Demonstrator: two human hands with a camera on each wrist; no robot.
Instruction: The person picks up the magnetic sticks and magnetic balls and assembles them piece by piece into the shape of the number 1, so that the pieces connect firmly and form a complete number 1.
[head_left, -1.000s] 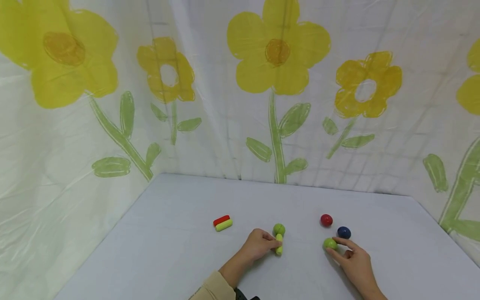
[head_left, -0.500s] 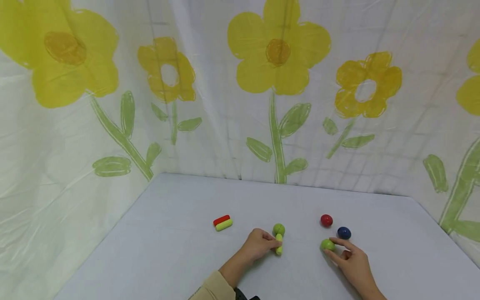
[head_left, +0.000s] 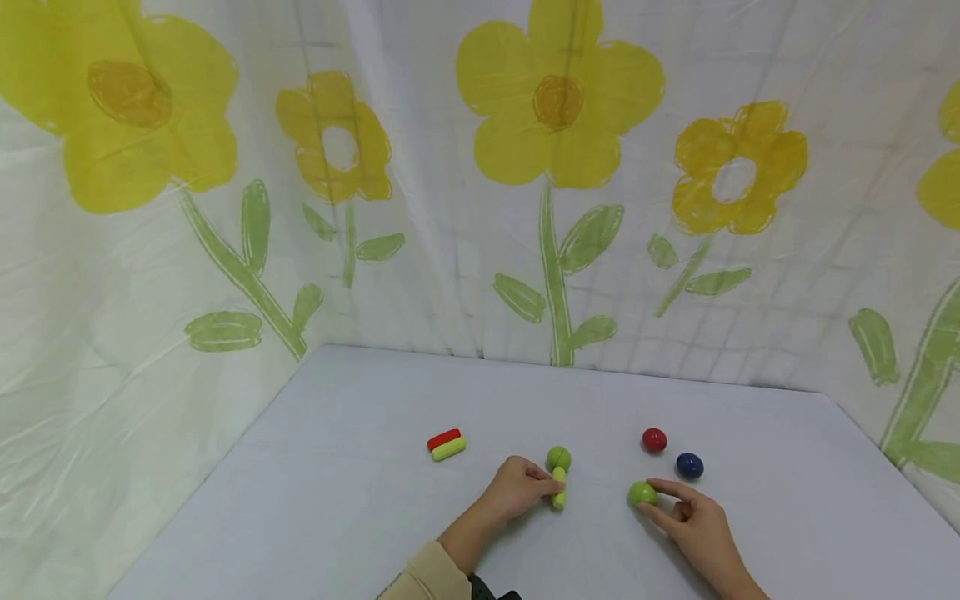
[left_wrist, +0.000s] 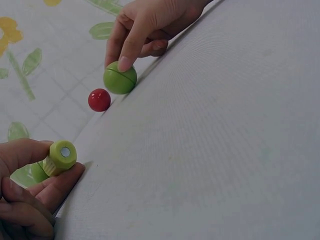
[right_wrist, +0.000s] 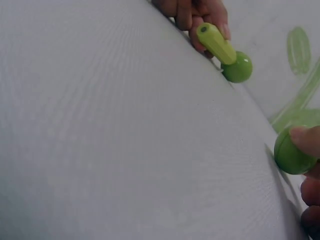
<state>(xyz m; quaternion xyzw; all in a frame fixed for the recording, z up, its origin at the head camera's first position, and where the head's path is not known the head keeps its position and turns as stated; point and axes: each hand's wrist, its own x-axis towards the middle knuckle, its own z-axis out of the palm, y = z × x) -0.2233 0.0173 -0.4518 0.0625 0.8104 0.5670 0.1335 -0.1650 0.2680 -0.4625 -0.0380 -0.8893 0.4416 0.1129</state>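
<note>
My left hand [head_left: 517, 487] pinches a yellow-green rod [head_left: 559, 490] between thumb and fingers. A green ball [head_left: 558, 458] sits at the rod's far end; the left wrist view shows a round silvery disc in the near end. To the right, my right hand [head_left: 699, 522] holds a second green ball [head_left: 642, 494] between thumb and index finger, close over the table. In the right wrist view this held ball [right_wrist: 292, 152] shows a seam line, and the rod [right_wrist: 216, 42] meets its ball [right_wrist: 238, 67] farther off.
Behind the right hand lie a red ball [head_left: 654, 440] and a dark blue ball [head_left: 690, 466]. On the left, a red rod [head_left: 443, 438] and a yellow-green rod [head_left: 449, 449] lie side by side. A flower-printed curtain [head_left: 435, 250] rises behind the white table [head_left: 337, 500].
My right hand has moved left with the green ball, away from the blue ball and toward the rod. The left hand has stayed in place with its rod.
</note>
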